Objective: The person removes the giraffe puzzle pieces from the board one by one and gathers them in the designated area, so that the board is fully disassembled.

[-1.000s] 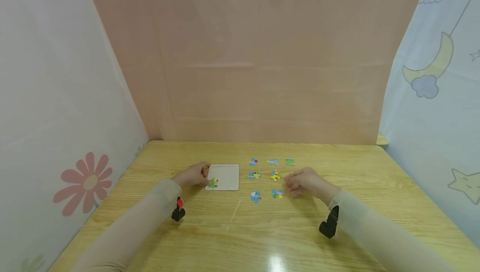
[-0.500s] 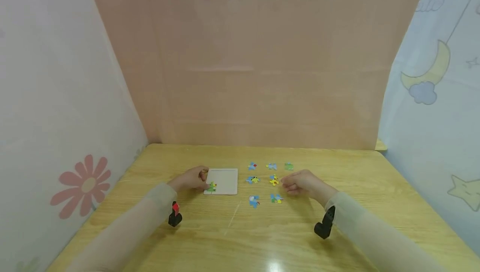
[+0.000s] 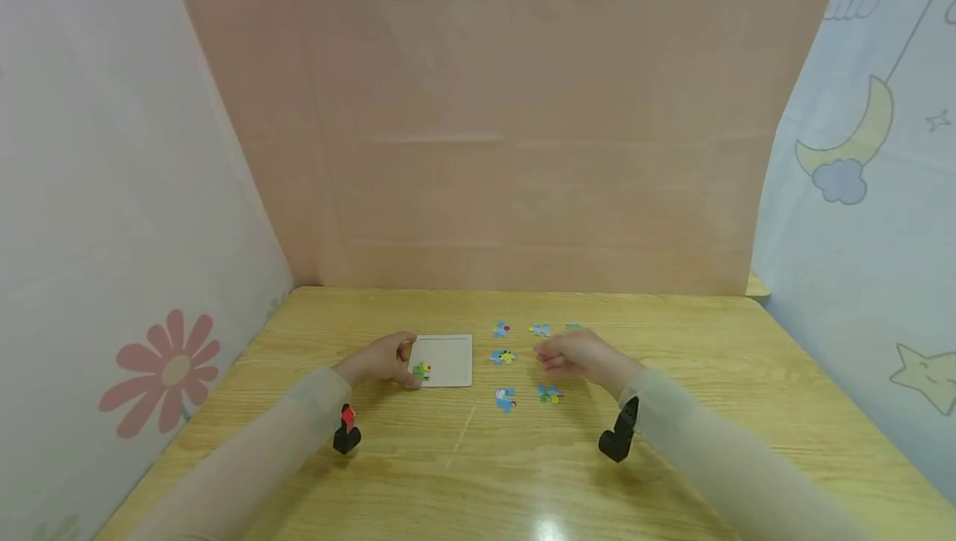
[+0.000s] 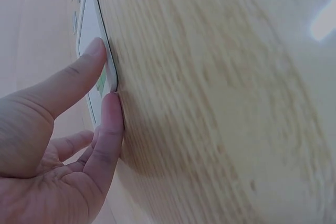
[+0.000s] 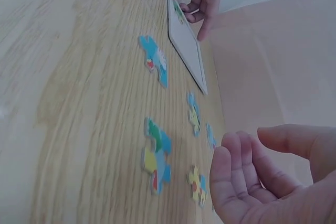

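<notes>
My left hand [image 3: 384, 358] grips the left side of a white square puzzle tray [image 3: 451, 358], the thumb at its near corner and a finger at its far corner. A green jigsaw piece [image 3: 421, 371] lies in the tray's near left corner, close by that thumb. My right hand [image 3: 586, 356] hovers over the loose pieces, nothing showing between its thumb and fingers in the right wrist view. Near its fingertips is a yellow jigsaw piece [image 5: 198, 184], mostly hidden in the head view. A multicoloured piece [image 3: 550, 394] lies just nearer to me.
Between tray and right hand lie a blue-yellow piece [image 3: 503, 357] and a blue-white piece [image 3: 505, 399]. Farther back are two blue pieces, one with a red spot [image 3: 501, 329], and a green piece [image 3: 573, 326]. Wood table [image 3: 478, 475] meets a tan backdrop [image 3: 515, 192].
My right hand has shifted left, from beside the yellow piece to over it, and now partly covers the green piece behind. The left hand keeps its grip on the tray.
</notes>
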`<act>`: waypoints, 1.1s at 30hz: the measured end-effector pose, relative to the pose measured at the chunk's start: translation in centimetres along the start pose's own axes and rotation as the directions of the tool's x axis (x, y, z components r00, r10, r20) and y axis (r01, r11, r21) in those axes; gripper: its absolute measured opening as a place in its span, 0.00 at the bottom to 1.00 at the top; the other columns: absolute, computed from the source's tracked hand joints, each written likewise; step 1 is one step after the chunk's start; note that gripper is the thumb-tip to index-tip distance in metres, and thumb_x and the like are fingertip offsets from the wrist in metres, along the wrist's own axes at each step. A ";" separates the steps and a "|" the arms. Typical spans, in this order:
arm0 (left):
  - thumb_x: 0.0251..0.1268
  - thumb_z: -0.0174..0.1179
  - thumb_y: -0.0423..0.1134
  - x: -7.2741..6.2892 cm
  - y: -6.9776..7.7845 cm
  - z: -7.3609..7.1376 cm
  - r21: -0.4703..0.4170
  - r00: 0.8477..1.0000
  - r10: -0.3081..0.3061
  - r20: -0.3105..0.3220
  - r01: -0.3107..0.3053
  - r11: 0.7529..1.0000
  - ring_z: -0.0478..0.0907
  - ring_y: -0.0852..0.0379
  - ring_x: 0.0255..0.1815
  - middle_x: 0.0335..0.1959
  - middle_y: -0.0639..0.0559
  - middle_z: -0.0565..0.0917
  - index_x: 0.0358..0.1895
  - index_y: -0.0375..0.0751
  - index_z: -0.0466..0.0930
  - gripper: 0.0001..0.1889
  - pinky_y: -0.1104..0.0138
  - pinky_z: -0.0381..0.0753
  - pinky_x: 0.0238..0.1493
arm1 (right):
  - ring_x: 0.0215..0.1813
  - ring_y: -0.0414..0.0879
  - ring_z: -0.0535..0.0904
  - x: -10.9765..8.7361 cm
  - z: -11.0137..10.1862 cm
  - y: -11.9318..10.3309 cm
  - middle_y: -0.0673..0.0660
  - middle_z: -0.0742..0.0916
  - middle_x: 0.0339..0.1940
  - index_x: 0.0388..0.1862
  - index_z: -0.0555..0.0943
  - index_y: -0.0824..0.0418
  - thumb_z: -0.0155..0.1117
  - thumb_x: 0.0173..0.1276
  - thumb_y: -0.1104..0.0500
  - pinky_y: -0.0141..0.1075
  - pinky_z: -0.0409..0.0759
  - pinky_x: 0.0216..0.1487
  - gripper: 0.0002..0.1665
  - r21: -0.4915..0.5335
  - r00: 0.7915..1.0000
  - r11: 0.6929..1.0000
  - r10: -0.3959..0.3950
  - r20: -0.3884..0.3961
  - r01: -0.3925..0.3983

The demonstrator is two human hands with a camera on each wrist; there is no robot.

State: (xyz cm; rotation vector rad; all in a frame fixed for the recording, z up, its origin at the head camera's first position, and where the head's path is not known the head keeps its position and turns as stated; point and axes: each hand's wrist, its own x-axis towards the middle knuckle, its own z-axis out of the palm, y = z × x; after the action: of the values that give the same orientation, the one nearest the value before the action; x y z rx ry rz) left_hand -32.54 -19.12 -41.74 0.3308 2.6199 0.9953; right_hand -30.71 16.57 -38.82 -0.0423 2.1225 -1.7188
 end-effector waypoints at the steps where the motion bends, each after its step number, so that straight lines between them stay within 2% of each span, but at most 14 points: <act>1: 0.46 0.77 0.36 0.0 0.0 0.1 0.006 1.000 0.004 0.001 -0.004 1.000 0.64 0.55 0.34 0.37 0.46 0.69 0.73 0.31 0.57 0.50 0.67 0.62 0.32 | 0.36 0.44 0.85 0.2 0.2 -0.1 0.59 0.88 0.37 0.57 0.74 0.79 0.60 0.70 0.63 0.42 0.83 0.52 0.23 -0.001 1.000 1.000 -0.001 0.003 0.001; 8: 0.47 0.77 0.38 0.1 0.3 0.2 0.087 0.999 0.040 0.007 -0.040 0.995 0.63 0.56 0.33 0.36 0.47 0.69 0.73 0.30 0.56 0.50 0.68 0.61 0.32 | 0.35 0.43 0.85 1.7 1.6 -0.6 0.59 0.88 0.37 0.59 0.74 0.79 0.60 0.69 0.64 0.43 0.82 0.55 0.24 0.008 0.999 1.000 -0.029 0.026 0.028; 13: 0.47 0.76 0.40 0.2 0.7 0.1 0.135 0.999 0.030 0.011 -0.032 0.990 0.64 0.55 0.36 0.36 0.48 0.69 0.73 0.31 0.58 0.50 0.67 0.61 0.34 | 0.34 0.43 0.85 2.8 2.9 -1.0 0.60 0.88 0.38 0.55 0.77 0.77 0.62 0.68 0.64 0.45 0.82 0.56 0.21 0.010 1.000 1.000 -0.002 0.016 0.002; 22: 0.48 0.76 0.36 -0.1 1.6 -0.1 0.111 1.000 0.014 0.027 -0.017 0.994 0.64 0.54 0.36 0.35 0.48 0.69 0.73 0.29 0.57 0.49 0.66 0.62 0.35 | 0.32 0.42 0.84 3.9 5.3 -1.8 0.59 0.88 0.36 0.54 0.77 0.77 0.61 0.69 0.64 0.44 0.82 0.56 0.20 -0.015 0.999 1.000 0.023 0.042 -0.022; 33: 0.49 0.75 0.36 0.0 1.4 -0.1 0.142 0.999 -0.006 0.038 0.000 0.990 0.64 0.56 0.33 0.31 0.50 0.68 0.73 0.29 0.56 0.49 0.68 0.61 0.33 | 0.33 0.43 0.83 4.9 7.7 -1.9 0.60 0.88 0.37 0.52 0.79 0.74 0.62 0.68 0.63 0.45 0.82 0.56 0.17 -0.018 0.999 0.999 0.031 0.040 -0.031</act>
State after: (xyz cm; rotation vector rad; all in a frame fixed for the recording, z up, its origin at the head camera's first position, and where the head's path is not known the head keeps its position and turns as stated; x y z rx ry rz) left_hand -32.38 -18.15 -40.73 0.3756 2.6613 0.7945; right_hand -33.09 7.63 -39.61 -0.0481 2.0982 -1.6684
